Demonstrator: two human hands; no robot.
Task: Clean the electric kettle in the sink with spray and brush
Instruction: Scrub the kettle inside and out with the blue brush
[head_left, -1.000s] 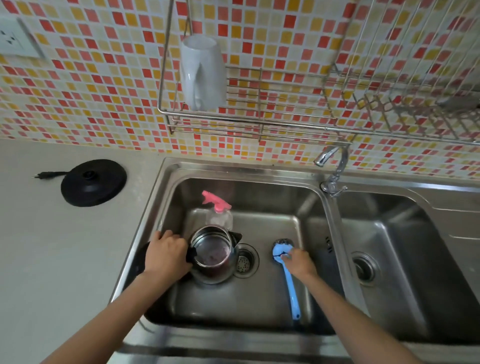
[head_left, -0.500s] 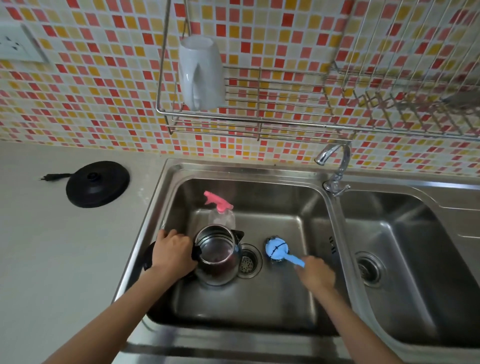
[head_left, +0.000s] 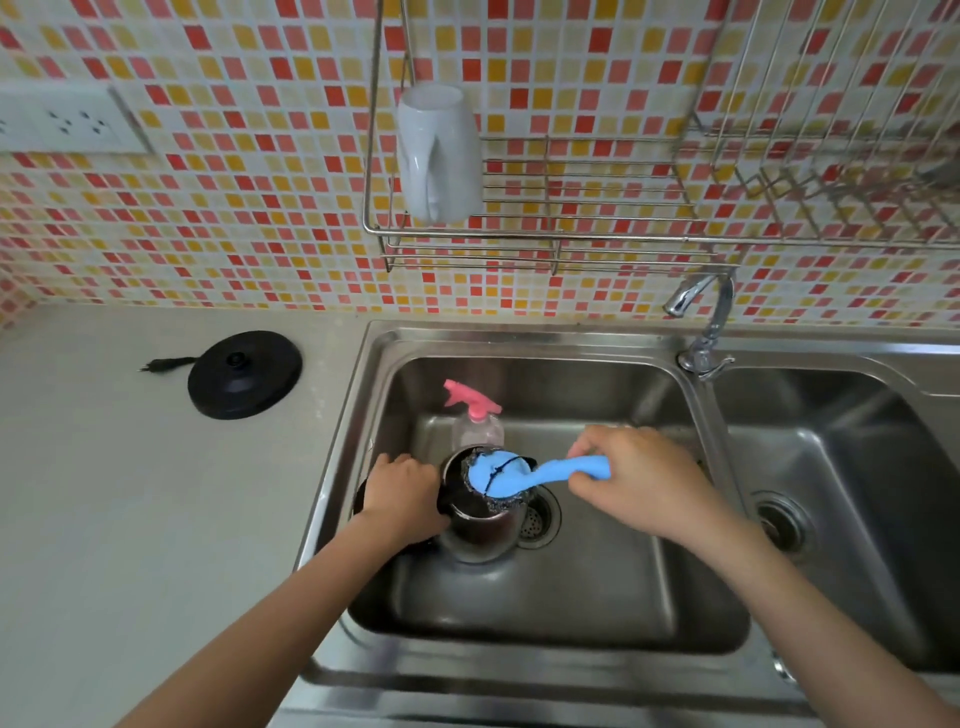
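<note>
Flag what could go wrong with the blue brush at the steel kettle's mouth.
1. The blue long-handled brush, held by the right hand, has a head nearly as wide as the mouth of the steel electric kettle; it may jam or scrape the rim.
2. Only the left hand steadies the kettle at its handle; hard scrubbing could tip it.
3. The clear spray bottle with pink trigger stands just behind; a jolt may topple it.

Your left hand: bare, by the left wall of the sink.
Your left forearm: uncovered to the frame edge.
Your right hand: bare, over the sink's middle.
Your right forearm: uncovered likewise.
</note>
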